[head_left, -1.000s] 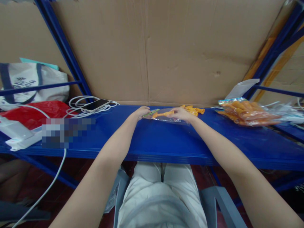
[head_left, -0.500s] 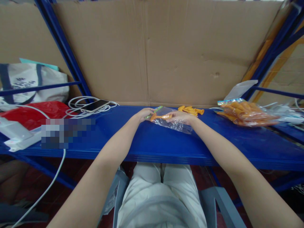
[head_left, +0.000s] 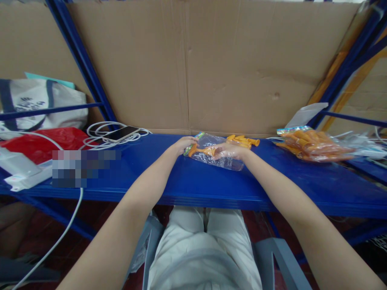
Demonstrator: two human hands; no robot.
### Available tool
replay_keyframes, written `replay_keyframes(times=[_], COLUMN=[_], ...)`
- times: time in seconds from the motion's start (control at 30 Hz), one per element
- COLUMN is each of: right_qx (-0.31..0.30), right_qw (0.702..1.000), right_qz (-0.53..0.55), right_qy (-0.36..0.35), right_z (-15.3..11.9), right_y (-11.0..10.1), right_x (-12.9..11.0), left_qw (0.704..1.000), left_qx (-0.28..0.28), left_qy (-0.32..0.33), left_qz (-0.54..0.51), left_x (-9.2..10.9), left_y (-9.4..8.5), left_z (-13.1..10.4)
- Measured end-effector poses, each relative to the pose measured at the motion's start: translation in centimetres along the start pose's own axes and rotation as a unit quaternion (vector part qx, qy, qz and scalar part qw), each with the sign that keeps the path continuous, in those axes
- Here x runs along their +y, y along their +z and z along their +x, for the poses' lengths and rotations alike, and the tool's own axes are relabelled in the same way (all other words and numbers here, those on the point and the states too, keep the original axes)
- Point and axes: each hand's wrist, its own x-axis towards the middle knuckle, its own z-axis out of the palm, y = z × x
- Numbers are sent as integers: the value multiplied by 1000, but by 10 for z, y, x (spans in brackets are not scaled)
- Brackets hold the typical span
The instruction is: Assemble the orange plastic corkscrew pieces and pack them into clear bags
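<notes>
A clear plastic bag [head_left: 232, 164] with a green-and-blue printed end lies flat on the blue tabletop. My left hand [head_left: 185, 144] is closed on that printed end, at the bag's left. An orange plastic piece [head_left: 201, 151], flared at one end like a small horn, lies along the bag; I cannot tell whether it is inside or on top. My right hand [head_left: 231, 150] has its fingers closed around the right end of this piece. Just behind the right hand is a small pile of similar orange pieces [head_left: 242, 140].
At the right lies a full bag of orange pieces [head_left: 314, 145] beside other clear plastic. To the left are a phone [head_left: 122, 133] on a coiled white cable [head_left: 93, 143], a red bag [head_left: 68, 137] and a white power strip [head_left: 28, 177]. Cardboard [head_left: 187, 72] stands behind.
The orange piece has shifted slightly left, closer to the bag's printed end. My right hand has turned a little and its fingers are drawn in at the piece's end.
</notes>
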Motion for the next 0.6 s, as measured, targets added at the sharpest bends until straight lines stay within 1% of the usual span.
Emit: replay_keyframes(times=[0.17,0.27,0.37,0.47,0.53,0.6], right_qx=[-9,-22,-22,-35,-20,19], right_qw=[1000,999,1000,999,999,1000], right_qz=[10,26,14,26,29,7], right_qy=[-17,-16,-12,-23,-29,-17], right_z=[1,1,2,5,8,11], right_y=[0,1,2,2,-1,-7], right_x=[1,2,2,5,10,18], left_qw=[1000,1000,999,999,997,993], left_qx=[8,13,22,39,66,105], left_qy=[18,24,26,35,41,42], left_qz=[17,11,3,2,8,14], left_x=[-1,0,1,1,0,-2], left_y=[0,1,2,0,-2,-7], left_z=[1,-1,-1,1,4,9])
